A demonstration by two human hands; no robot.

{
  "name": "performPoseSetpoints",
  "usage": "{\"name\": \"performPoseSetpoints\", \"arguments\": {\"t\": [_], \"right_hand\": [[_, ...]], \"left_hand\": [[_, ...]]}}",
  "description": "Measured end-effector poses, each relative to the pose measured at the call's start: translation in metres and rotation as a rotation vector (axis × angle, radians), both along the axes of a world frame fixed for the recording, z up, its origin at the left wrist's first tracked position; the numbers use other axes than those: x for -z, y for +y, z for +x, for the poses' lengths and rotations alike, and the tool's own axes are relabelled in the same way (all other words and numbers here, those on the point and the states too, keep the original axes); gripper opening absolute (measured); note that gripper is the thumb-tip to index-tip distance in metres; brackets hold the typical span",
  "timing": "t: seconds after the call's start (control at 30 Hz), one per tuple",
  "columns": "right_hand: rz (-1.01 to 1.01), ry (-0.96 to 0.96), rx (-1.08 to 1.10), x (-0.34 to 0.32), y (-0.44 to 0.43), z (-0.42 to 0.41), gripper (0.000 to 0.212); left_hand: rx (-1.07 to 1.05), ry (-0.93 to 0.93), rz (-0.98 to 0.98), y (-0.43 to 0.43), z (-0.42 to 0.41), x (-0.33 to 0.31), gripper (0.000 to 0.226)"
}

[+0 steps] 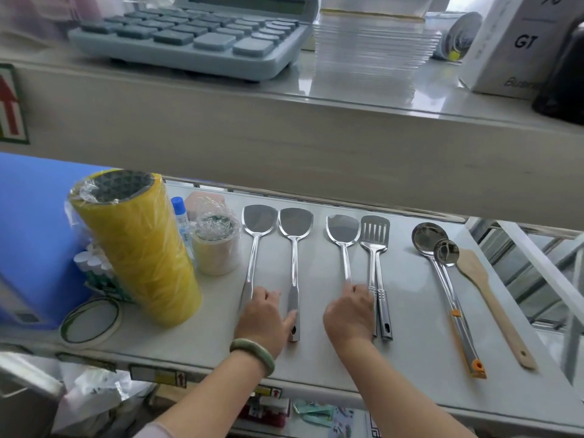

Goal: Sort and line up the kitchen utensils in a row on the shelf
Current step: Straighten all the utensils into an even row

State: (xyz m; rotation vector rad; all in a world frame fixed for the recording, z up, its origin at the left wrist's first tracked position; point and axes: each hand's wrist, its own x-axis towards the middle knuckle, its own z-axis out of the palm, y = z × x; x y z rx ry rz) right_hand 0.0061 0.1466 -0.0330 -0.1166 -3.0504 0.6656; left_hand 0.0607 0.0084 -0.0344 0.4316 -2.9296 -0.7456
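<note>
Seven utensils lie on the shelf point(410, 336), handles toward six o'clock, so the heads line up. The left hand point(264, 320) rests on the leftmost spatula point(252, 248), the right hand point(349, 314) on the third spatula point(343, 238), probably to even the gaps. Whether the fingers pinch the handles, I cannot tell.

A shop: calculator point(189, 33) on the counter, utensils laid along a display shelf point(410, 311)
</note>
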Motion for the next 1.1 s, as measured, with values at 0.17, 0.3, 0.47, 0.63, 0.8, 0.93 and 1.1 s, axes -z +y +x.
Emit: {"name": "performPoseSetpoints", "arguments": {"t": [0.17,0.3,0.47,0.63,0.8,0.93,1.1], "right_hand": [[0.056,-0.118,0.003,0.002,0.009,0.009,0.031],[0.038,-0.135,-0.026,0.002,0.008,0.012,0.031],[0.031,-0.124,-0.047,0.003,0.007,0.012,0.033],[0.016,-0.123,-0.053,0.003,0.009,0.008,0.037],[-0.073,-0.051,-0.039,0.004,0.014,0.008,0.036],[-0.113,0.094,0.062,-0.002,0.041,0.003,0.038],[-0.060,-0.047,0.159,-0.006,0.076,-0.003,0.031]], "left_hand": [[0.067,-0.185,0.008,0.022,-0.010,0.006,0.060],[0.058,-0.187,0.028,0.023,-0.010,0.006,0.046],[0.056,-0.170,0.056,0.021,-0.007,0.007,0.059],[0.042,-0.184,0.058,0.018,-0.008,0.006,0.057],[0.046,-0.172,-0.006,0.017,-0.005,0.005,0.062],[0.158,0.036,-0.012,0.033,-0.005,-0.005,0.057],[0.341,0.102,0.080,0.074,-0.014,-0.013,0.045]]}}
